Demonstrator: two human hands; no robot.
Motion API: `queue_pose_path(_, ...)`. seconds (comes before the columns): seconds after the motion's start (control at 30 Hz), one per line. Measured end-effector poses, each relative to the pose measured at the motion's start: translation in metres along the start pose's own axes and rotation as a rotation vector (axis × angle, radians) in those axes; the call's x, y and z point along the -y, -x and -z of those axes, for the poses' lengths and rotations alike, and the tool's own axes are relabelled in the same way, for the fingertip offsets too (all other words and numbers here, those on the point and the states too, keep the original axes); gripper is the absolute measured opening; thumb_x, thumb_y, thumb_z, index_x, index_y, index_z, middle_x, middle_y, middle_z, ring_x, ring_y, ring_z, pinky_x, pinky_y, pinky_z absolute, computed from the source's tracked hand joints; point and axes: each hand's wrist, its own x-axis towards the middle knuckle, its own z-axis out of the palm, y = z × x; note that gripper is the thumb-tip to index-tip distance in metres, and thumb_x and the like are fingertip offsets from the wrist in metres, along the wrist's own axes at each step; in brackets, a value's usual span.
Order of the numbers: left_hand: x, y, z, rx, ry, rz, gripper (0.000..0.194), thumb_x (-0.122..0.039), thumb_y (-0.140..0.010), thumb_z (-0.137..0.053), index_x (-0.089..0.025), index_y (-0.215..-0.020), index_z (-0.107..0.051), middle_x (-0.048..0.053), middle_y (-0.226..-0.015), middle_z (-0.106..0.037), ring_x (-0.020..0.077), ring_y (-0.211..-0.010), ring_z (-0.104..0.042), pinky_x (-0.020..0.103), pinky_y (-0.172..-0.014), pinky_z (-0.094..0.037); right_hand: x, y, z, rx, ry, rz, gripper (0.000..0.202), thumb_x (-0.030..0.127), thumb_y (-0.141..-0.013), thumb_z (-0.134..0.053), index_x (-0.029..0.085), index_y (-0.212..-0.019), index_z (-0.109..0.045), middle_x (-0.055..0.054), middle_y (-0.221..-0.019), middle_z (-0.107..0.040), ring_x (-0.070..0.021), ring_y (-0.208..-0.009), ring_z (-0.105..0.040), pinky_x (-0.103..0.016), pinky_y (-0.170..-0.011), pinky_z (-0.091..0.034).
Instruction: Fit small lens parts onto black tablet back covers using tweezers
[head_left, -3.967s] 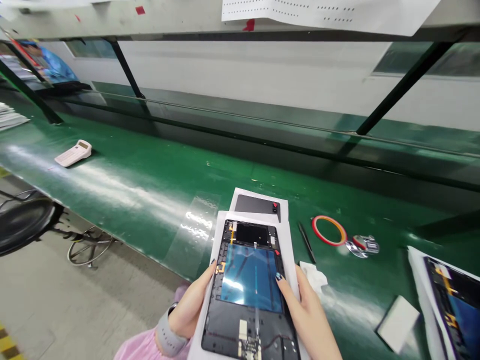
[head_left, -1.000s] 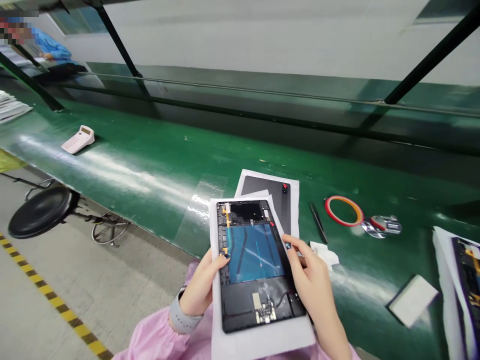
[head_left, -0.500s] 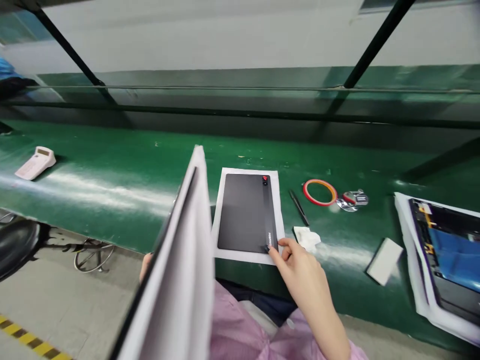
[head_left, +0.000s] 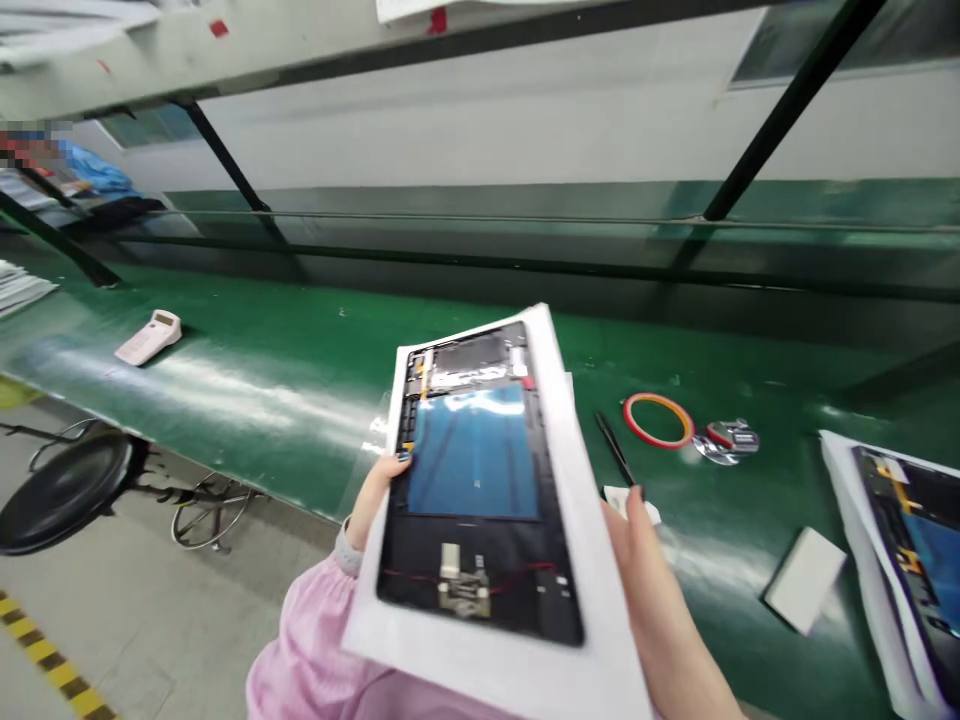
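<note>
My left hand (head_left: 375, 495) is closed on the left edge of an opened tablet on white sheets, its thumb on the frame. The tablet (head_left: 480, 545) shows a blue battery area, a small circuit board and red wires. The white sheets (head_left: 592, 560) beneath it tilt up toward me above the bench. My right hand (head_left: 645, 570) is beside their right edge, thumb stretched up and apart; its other fingers are mostly hidden behind the sheets. Just beyond that thumb lie a folded white cloth (head_left: 651, 514) and a black pen-like tool (head_left: 613, 447).
On the green bench (head_left: 255, 400) are a red-and-orange tape roll (head_left: 658, 420), a shiny metal piece (head_left: 731, 440), a white block (head_left: 806, 580) and a pale calculator (head_left: 150, 338). Another opened tablet (head_left: 911, 530) lies on sheets at right. A round stool (head_left: 67, 490) stands at left.
The upright stack has swung down and rightward, and its opened tablet now faces me. It covers the dark-backed tablet on the bench. My right hand has left that tablet's corner and moved right.
</note>
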Motion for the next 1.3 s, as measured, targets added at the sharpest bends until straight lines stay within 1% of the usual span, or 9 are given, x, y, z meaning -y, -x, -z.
queue_pose_path(0.1, -0.002, -0.011, -0.031, 0.092, -0.107, -0.112, 0.036, -0.037, -0.070, -0.088, -0.021, -0.100, -0.076, 0.003, -0.111, -0.079, 0.0314, -0.119, -0.066, 0.039, -0.104, -0.052, 0.003, -0.008, 0.006, -0.026, -0.089, 0.052, 0.078, 0.085, -0.091, -0.033, 0.022, -0.116, -0.071, -0.014, -0.104, -0.078, -0.0323, -0.099, -0.073, -0.044, -0.083, -0.057)
queue_pose_path(0.2, 0.001, -0.025, -0.053, 0.177, -0.209, -0.157, 0.040, -0.033, -0.067, -0.083, -0.024, -0.105, -0.077, 0.000, -0.111, -0.080, 0.0307, -0.125, -0.063, 0.037, -0.108, -0.048, 0.000, -0.022, 0.010, -0.060, 0.049, 0.124, 0.065, 0.073, -0.076, -0.067, 0.023, -0.117, -0.067, -0.011, -0.112, -0.077, -0.0310, -0.102, -0.071, -0.040, -0.087, -0.055)
queue_pose_path(0.3, 0.010, -0.043, -0.062, 0.228, -0.308, -0.122, 0.035, -0.034, -0.079, -0.073, -0.023, -0.112, -0.073, 0.003, -0.105, -0.080, 0.0268, -0.105, -0.071, 0.041, -0.094, -0.056, -0.008, -0.036, 0.012, -0.098, 0.234, 0.135, 0.052, 0.063, -0.076, -0.061, 0.020, -0.106, -0.067, -0.004, -0.074, -0.072, -0.0270, -0.069, -0.066, -0.036, -0.065, -0.049)
queue_pose_path(0.43, 0.018, -0.062, -0.063, 0.222, -0.475, -0.148, 0.033, -0.042, -0.098, -0.064, -0.018, -0.120, -0.067, 0.008, -0.110, -0.076, 0.0241, -0.093, -0.074, 0.045, -0.084, -0.061, -0.014, -0.045, 0.013, -0.202, 0.428, 0.167, 0.054, 0.059, -0.079, -0.045, 0.019, -0.114, -0.060, 0.006, -0.050, -0.051, -0.0243, -0.049, -0.050, -0.034, -0.056, -0.032)
queue_pose_path(0.7, 0.016, -0.071, -0.051, 0.050, -0.989, -0.461, 0.023, -0.036, -0.099, -0.068, -0.018, -0.114, -0.069, 0.007, -0.112, -0.072, 0.0254, -0.102, -0.070, 0.051, -0.094, -0.058, -0.030, -0.042, 0.013, -0.261, 0.592, 0.239, 0.046, 0.059, -0.078, -0.043, 0.021, -0.096, -0.062, 0.000, -0.059, -0.056, -0.0255, -0.057, -0.058, -0.037, -0.061, -0.041)
queue_pose_path(0.8, 0.021, -0.074, -0.050, -0.012, -1.103, -0.521, 0.029, -0.034, -0.100, -0.068, -0.019, -0.124, -0.066, 0.008, -0.120, -0.071, 0.0263, -0.105, -0.070, 0.051, -0.094, -0.059, -0.035, -0.046, 0.014, -0.299, 0.634, 0.281, 0.040, 0.058, -0.082, -0.046, 0.022, -0.089, -0.062, -0.003, -0.065, -0.059, -0.0256, -0.064, -0.061, -0.038, -0.064, -0.044)
queue_pose_path(1.0, 0.024, -0.078, -0.054, -0.056, -1.254, -0.552, 0.021, -0.034, -0.100, -0.067, -0.018, -0.114, -0.068, 0.007, -0.113, -0.072, 0.0229, -0.096, -0.071, 0.044, -0.086, -0.062, -0.031, -0.055, 0.013, -0.322, 0.732, 0.337, 0.031, 0.045, -0.103, -0.051, 0.020, -0.086, -0.060, -0.002, -0.084, -0.064, -0.0194, -0.079, -0.063, -0.037, -0.080, -0.051)
queue_pose_path(1.17, 0.024, -0.083, -0.057, -0.085, -1.305, -0.570, 0.022, -0.033, -0.099, -0.069, -0.018, -0.115, -0.068, 0.007, -0.118, -0.071, 0.0234, -0.098, -0.071, 0.044, -0.085, -0.062, -0.026, -0.064, 0.011, -0.341, 0.832, 0.214, 0.017, 0.033, -0.104, -0.061, 0.016, -0.103, -0.064, 0.002, -0.078, -0.062, -0.0170, -0.073, -0.064, -0.034, -0.074, -0.054)
queue_pose_path(1.3, 0.026, -0.084, -0.058, -0.115, -1.284, -0.575, 0.022, -0.034, -0.100, -0.068, -0.018, -0.116, -0.068, 0.007, -0.118, -0.071, 0.0232, -0.097, -0.071, 0.043, -0.084, -0.062, -0.015, -0.068, 0.009, -0.297, 0.936, 0.175, 0.014, 0.029, -0.104, -0.063, 0.016, -0.100, -0.067, 0.001, -0.084, -0.066, -0.0171, -0.079, -0.067, -0.036, -0.079, -0.057)
